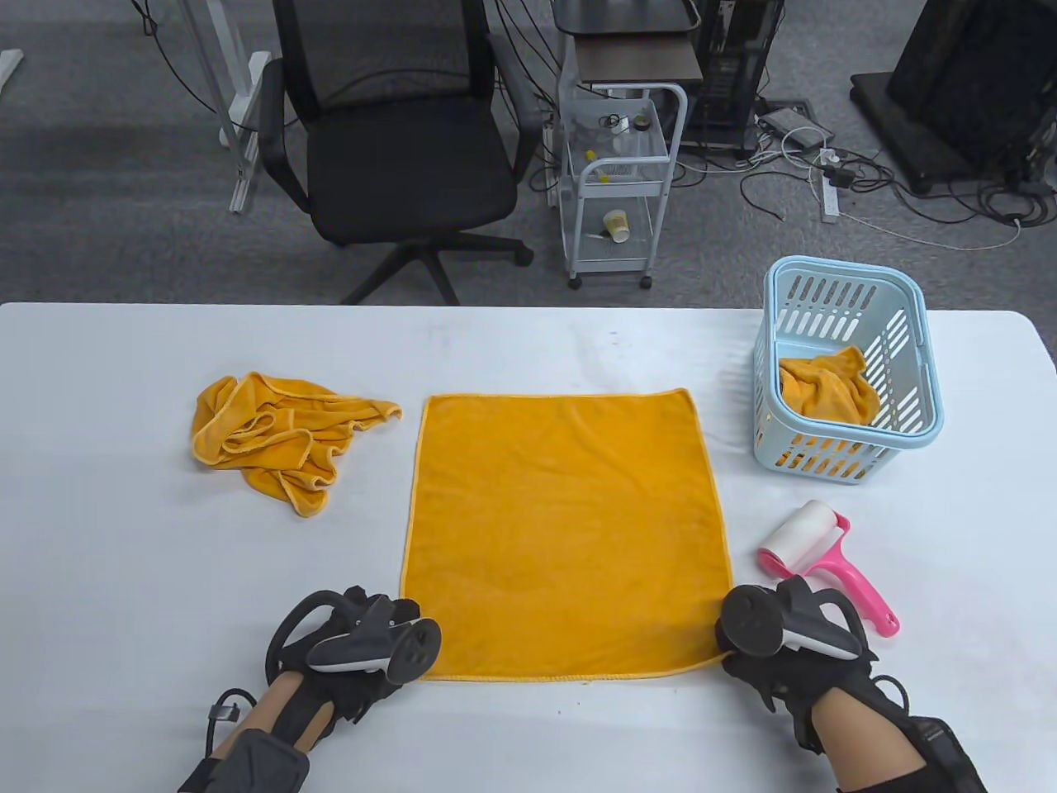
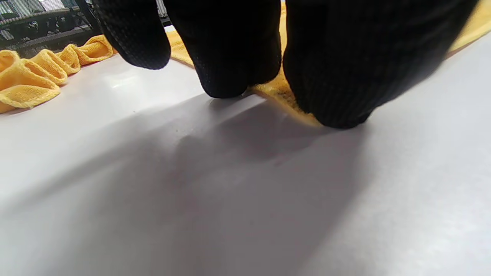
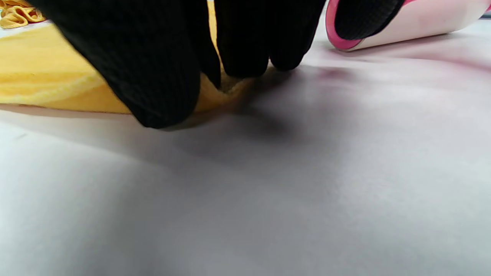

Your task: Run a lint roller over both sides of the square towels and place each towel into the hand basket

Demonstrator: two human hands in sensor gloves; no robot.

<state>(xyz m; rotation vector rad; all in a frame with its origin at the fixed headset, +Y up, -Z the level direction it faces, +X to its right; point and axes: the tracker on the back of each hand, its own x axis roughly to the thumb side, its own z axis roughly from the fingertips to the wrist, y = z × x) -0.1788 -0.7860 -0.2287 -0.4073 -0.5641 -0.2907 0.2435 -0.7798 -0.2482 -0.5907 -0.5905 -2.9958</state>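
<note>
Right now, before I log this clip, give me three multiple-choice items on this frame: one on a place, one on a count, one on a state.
1. Where does the lint roller lie?
A. Inside the basket
B. On the table, right of the flat towel
C. On the crumpled towel

2. How many orange towels show in all?
A. Three
B. One
C. Five

3. What are the hands doing?
A. Rolling the lint roller
B. Lifting the basket
C. Each holding a near corner of the flat towel

Answers:
1 B: it rests on the table beside the flat towel, below the basket.
2 A: one flat, one crumpled towel at left, one towel in the basket.
3 C: the left hand and right hand sit at the near corners, fingers pinching fabric in the wrist views.
</note>
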